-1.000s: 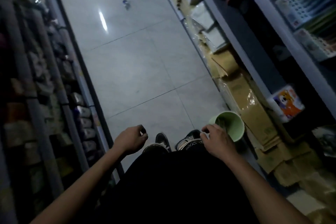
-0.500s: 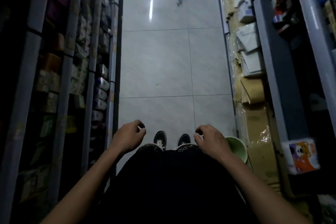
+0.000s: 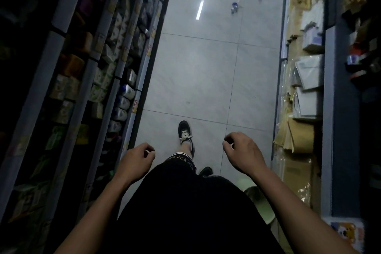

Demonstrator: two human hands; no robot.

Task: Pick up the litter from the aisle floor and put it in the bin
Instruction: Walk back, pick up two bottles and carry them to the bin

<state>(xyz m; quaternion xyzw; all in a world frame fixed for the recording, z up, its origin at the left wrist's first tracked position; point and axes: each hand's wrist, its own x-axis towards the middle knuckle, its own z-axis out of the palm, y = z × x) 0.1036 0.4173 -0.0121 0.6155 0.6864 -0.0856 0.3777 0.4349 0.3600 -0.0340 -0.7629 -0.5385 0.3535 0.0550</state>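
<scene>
- No text reads clearly.
- The shorts hem band (image 3: 181,159) carries pale lettering, too blurred to read.
- Shelf-edge price tags (image 3: 135,106) are illegible.

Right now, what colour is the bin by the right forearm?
Pale green: the bin, partly hidden behind the right forearm, shows best in the head view.

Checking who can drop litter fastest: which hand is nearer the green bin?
Right. The right hand hangs just above the green bin; the left hand is across the body from it.
</scene>
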